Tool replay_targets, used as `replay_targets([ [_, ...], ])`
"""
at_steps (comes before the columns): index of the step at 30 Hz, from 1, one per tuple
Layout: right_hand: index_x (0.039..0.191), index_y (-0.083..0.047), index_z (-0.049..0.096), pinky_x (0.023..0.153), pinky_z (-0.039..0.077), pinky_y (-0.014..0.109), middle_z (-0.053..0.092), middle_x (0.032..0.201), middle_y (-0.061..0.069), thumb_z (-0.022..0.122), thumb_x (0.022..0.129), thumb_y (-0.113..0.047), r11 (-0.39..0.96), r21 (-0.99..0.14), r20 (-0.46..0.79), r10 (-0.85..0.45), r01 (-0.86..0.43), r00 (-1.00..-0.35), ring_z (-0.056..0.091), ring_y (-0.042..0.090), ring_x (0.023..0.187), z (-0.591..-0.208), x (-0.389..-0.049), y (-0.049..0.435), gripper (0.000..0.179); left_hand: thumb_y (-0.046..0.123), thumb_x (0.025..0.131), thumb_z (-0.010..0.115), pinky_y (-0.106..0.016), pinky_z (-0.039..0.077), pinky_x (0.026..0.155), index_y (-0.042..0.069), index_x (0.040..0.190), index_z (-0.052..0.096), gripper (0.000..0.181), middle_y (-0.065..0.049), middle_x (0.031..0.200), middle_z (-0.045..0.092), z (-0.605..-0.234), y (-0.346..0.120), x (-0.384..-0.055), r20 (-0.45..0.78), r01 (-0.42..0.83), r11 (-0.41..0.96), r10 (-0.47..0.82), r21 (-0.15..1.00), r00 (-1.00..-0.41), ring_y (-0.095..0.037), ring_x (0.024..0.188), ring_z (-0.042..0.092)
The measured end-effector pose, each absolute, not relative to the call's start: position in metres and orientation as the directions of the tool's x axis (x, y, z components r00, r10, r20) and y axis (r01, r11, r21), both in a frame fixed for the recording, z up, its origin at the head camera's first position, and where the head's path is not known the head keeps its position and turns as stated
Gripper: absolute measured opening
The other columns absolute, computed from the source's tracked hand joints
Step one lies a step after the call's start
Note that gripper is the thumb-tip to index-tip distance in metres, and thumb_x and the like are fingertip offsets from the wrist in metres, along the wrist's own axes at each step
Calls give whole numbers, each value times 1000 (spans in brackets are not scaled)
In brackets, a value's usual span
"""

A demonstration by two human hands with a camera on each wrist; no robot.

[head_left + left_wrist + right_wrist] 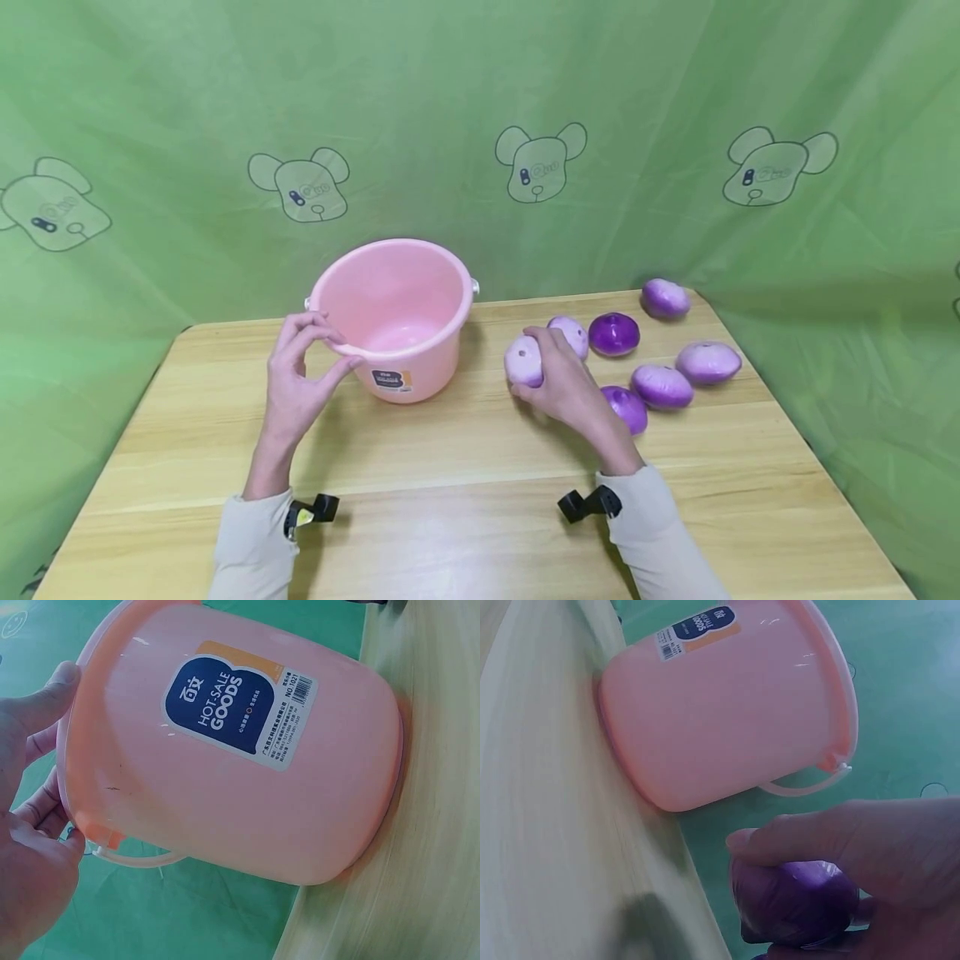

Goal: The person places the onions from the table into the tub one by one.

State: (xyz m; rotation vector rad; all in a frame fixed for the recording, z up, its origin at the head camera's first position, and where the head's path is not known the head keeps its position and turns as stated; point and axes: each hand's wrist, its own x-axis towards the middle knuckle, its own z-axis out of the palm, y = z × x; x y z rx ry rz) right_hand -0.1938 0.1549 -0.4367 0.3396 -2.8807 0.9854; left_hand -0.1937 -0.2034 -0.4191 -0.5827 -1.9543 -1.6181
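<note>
A pink bucket (435, 362) stands upright on the table, with a dark blue label (225, 705) on its front wall. At the bucket's near left rim is my left hand (295, 390), thumb outside and fingers over the edge, pinching it. My right hand (566, 385) grips a purple onion (522, 362) between thumb and fingers, to the right of the bucket. In the right wrist view the held onion (791, 904) looks raised off the table, its far side covered by my fingers. Close behind that hand lies a pale onion (572, 335).
Several more onions lie on the right of the table, among them a dark purple onion (615, 335) and one onion at the back corner (665, 299). A green curtain (427, 108) hangs behind the wooden table (450, 533). The bucket's handle (802, 787) hangs behind it.
</note>
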Motion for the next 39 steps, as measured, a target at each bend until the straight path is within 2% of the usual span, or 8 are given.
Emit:
replay_targets([
  [9,147,0,43,98,53,61,52,134,25,90,77,-15,766,-588,181,-188,-260,-965,58,43,117,-433,-192,154,86,-22,65,84,-45,29,124,-9,95,67,36,-16,117,54,-421,-205,-196,649,634,199,-11,747,-761,-33,126,47],
  [18,145,1,44,96,54,60,52,133,26,90,77,-15,760,-578,239,-192,-298,-952,56,43,117,-427,-191,154,84,-24,66,82,-44,29,124,-10,94,67,35,-28,114,52,-416,-205,-194,656,643,191,-6,742,-755,-37,126,47],
  [27,145,1,44,101,51,60,51,134,26,91,77,-17,756,-580,264,-178,-303,-948,53,42,120,-419,-185,152,85,-26,65,81,-45,27,124,-13,93,65,34,-26,113,51,-420,-206,-196,652,639,195,-7,744,-758,-42,126,45],
  [39,147,1,42,105,49,59,50,138,25,91,77,-17,752,-581,290,-168,-312,-942,53,41,122,-411,-181,154,87,-19,68,85,-45,28,124,-7,94,68,33,-27,115,52,-417,-204,-194,650,639,183,2,747,-760,-37,127,46],
])
